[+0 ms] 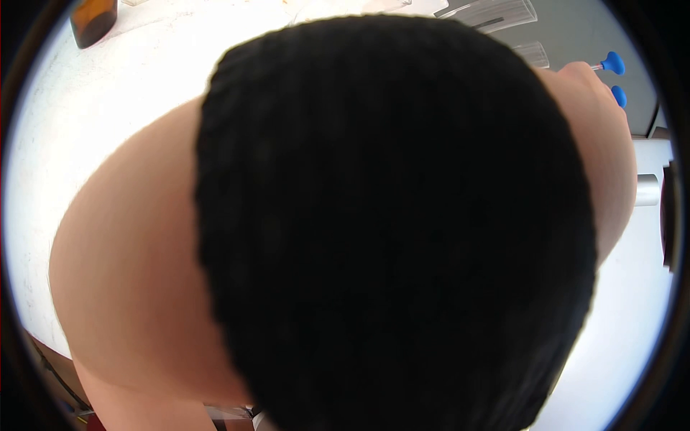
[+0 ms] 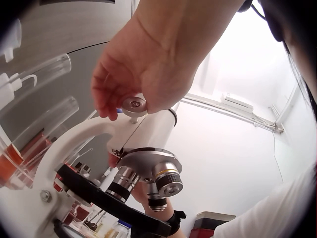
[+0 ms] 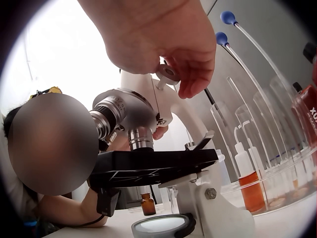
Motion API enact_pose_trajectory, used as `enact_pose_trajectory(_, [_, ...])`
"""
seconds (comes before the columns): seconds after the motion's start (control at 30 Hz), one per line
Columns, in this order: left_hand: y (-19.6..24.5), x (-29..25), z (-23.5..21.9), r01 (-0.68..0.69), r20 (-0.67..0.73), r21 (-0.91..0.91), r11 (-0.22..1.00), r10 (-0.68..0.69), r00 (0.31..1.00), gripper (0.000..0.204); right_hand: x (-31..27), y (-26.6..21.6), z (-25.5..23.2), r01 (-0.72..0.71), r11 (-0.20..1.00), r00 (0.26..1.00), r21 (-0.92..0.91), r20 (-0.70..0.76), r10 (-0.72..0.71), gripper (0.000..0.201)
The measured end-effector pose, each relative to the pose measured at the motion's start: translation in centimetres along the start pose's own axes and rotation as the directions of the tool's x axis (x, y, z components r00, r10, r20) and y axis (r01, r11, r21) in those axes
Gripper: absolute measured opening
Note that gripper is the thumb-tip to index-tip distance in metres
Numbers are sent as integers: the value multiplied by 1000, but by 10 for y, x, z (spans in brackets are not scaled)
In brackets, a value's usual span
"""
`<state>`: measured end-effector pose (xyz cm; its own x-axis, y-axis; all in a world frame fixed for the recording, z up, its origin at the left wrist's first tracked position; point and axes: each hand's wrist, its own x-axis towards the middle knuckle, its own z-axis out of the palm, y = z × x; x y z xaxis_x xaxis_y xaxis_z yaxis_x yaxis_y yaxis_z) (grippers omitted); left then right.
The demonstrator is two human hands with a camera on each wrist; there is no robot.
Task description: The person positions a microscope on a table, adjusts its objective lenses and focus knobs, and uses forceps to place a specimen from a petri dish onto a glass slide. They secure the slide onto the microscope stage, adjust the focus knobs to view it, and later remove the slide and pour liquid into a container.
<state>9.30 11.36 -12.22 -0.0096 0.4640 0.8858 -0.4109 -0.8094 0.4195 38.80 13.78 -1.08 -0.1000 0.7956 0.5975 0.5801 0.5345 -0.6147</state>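
Observation:
A white microscope (image 2: 148, 133) stands between my hands, with a black stage (image 3: 153, 166), silver objectives (image 2: 167, 178) and a round mirror (image 3: 161, 225) below. My left hand (image 2: 141, 64) pinches a round focus knob (image 2: 133, 104) on one side of its arm. On the opposite side my right hand (image 3: 173, 52) pinches the matching knob (image 3: 169, 73) between thumb and curled fingers. One objective points down close over the stage. In the head view a large black shape with a ribbed edge (image 1: 395, 215) hides the microscope and most of both hands.
Beside the microscope, a clear round rack (image 3: 282, 173) holds several clear tubes and blue-bulbed droppers (image 3: 229, 18). A vessel of orange liquid (image 3: 252, 193) is among them, with a red bottle (image 3: 304, 111) behind. A small brown bottle (image 3: 147, 205) stands on the white table (image 1: 108, 86).

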Motion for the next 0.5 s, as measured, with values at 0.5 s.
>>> enact_pose_trajectory(0.5, [3, 21, 49, 12, -5, -87, 996, -12, 1000, 25, 3, 5, -40, -50, 998, 999, 39, 8, 50, 28])
